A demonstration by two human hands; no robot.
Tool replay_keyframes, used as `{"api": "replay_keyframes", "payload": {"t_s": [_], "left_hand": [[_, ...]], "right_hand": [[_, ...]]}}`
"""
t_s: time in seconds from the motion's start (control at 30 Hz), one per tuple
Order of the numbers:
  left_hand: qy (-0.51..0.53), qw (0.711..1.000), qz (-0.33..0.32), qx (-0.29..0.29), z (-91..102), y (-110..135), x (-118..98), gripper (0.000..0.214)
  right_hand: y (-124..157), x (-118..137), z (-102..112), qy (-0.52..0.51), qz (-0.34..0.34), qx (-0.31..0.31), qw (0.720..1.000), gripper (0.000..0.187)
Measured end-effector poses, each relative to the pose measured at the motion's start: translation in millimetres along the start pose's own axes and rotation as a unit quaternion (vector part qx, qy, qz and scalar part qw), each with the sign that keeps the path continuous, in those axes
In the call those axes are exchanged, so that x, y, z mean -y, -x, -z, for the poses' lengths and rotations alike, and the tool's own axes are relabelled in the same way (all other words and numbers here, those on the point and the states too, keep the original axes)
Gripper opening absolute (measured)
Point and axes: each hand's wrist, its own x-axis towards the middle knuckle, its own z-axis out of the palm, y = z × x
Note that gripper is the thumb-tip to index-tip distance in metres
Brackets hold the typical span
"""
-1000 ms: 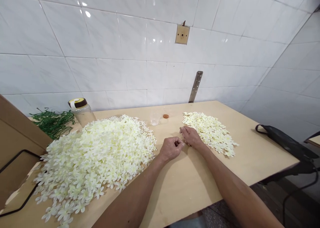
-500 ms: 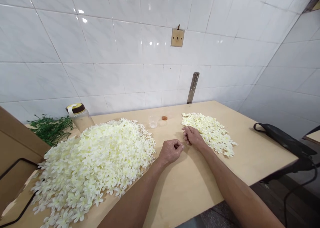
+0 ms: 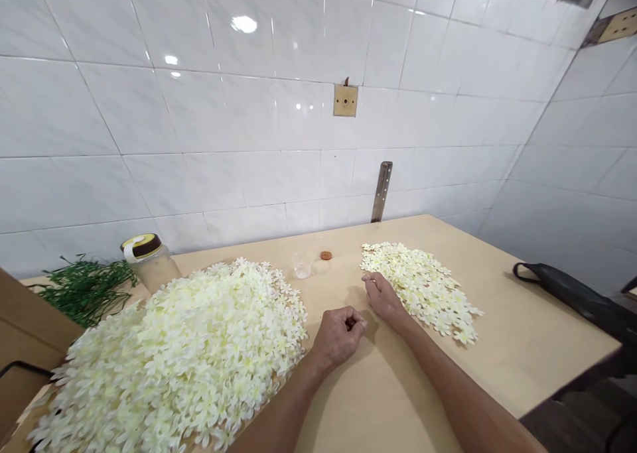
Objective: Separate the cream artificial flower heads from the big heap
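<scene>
My left hand [image 3: 339, 335] is closed in a pinch above the middle of the table [image 3: 371, 400]. Whatever sits between its fingertips is too small to make out. Just beyond it and to the right, my right hand [image 3: 384, 298] has its fingers curled together, with a tiny pale bit at the tips that I cannot identify. The hands are apart. A large heap of white artificial flower heads [image 3: 199, 347] lies left of my left hand. Beside my right hand spreads a smaller, flatter pile of the same pale blossoms [image 3: 423, 287].
A small clear cup [image 3: 302, 266] and a reddish-brown oval piece [image 3: 326, 255] stand toward the wall. At the left are a brown-lidded bottle [image 3: 149, 260] and green artificial stems [image 3: 82, 290]. A black strapped item [image 3: 572, 294] lies along the right edge.
The view has tilted upward, so the table sits lower in the picture. The gap between my hands has widened slightly; both stay closed. The flower piles look unchanged.
</scene>
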Motion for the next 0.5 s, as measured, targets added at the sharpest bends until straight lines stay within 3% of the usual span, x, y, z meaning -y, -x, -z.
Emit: {"api": "replay_keyframes", "payload": {"t_s": [0.17, 0.37, 0.5], "left_hand": [[0.001, 1.0, 0.0, -0.007, 1.1, -1.1, -0.3, 0.015], [0.012, 1.0, 0.009, -0.009, -0.6, -0.2, -2.3, 0.014], [0.033, 0.999, 0.016, -0.009, -2.8, 0.5, -0.6, 0.012]], "right_hand": [[5.8, 5.6, 0.1, 0.028, 0.032, -0.023, 0.999, 0.024], [15.3, 20.1, 6.3, -0.131, -0.05, 0.104, 0.985, 0.043], [13.9, 18.3, 11.1, -0.158, -0.074, 0.103, 0.979, 0.049]]}}
